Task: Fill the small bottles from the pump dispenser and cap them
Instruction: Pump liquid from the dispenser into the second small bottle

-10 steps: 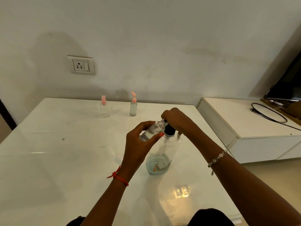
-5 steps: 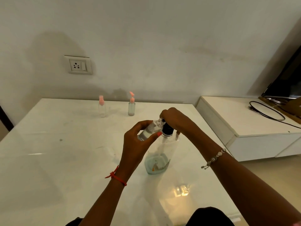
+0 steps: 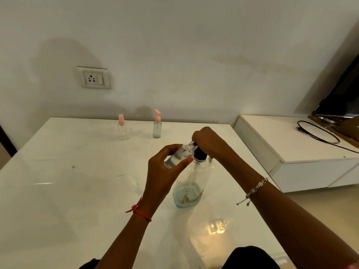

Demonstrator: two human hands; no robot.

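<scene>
A large clear pump dispenser [image 3: 191,183] with a black collar stands on the white table [image 3: 68,171]; a little pale liquid lies at its bottom. My left hand [image 3: 165,167] holds a small clear bottle [image 3: 179,154] tilted, its open neck up against the pump head. My right hand [image 3: 206,139] is closed over the top of the pump and hides the nozzle. Two small bottles stand at the far side of the table: one with a pink spray cap [image 3: 122,127], one with a pink pump cap [image 3: 157,125].
A wall socket [image 3: 94,77] sits above the table. To the right stands a low white cabinet [image 3: 287,150] carrying a black cable [image 3: 318,133] and a dark screen [image 3: 342,101]. The table's right edge runs near my right forearm.
My hands and the bottles hold the same pose. The view has shifted slightly, nothing else visibly moved.
</scene>
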